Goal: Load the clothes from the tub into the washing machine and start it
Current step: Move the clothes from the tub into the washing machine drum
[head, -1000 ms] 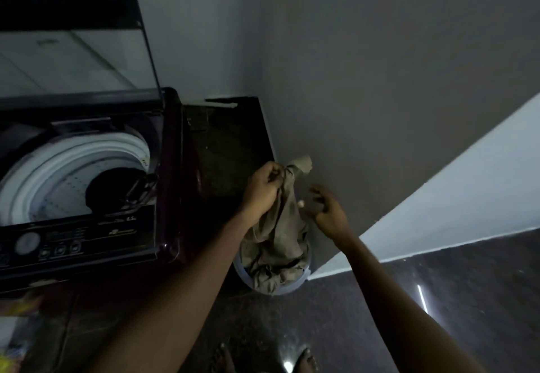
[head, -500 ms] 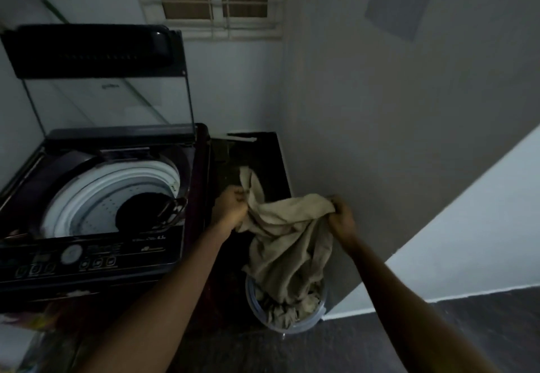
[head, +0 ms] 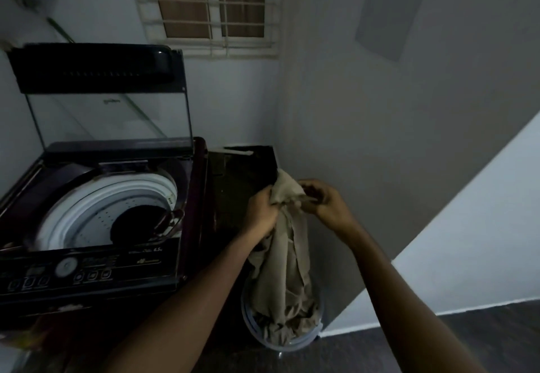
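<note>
A crumpled khaki-beige cotton garment (head: 287, 258) hangs half lifted from the round pale blue-grey plastic tub (head: 292, 345). Its top is bunched between both hands and its lower folds trail inside the tub, where more cloth seems to lie under it, though the dim light hides how much. The tub stands on the dark floor (head: 438, 343) at about five o'clock of the view, in the corner by the grey wall (head: 380, 138).

The left hand (head: 261, 211) has its fingers curled tight round the upper edge of the garment. The right hand (head: 327, 201), just beside it at three o'clock, pinches the same bunched edge.

At nine o'clock of the hands stands the dark maroon top-loading washing machine (head: 198, 211), its tinted glass lid (head: 117, 115) raised upright. Its white plastic drum ring (head: 111, 197) is exposed, and something dark (head: 134, 223), probably clothing, already lies in the drum. The black control panel (head: 87, 267) with its round dial runs along the front edge. A barred window (head: 210, 7) sits at twelve o'clock.

The step in hand looks like loading: one piece is being gathered for the carry across. The next move calls for raising the garment until its tail clears the tub rim. It then has to swing toward nine o'clock over the machine's side wall and drop into the drum without snagging on the lid.
</note>
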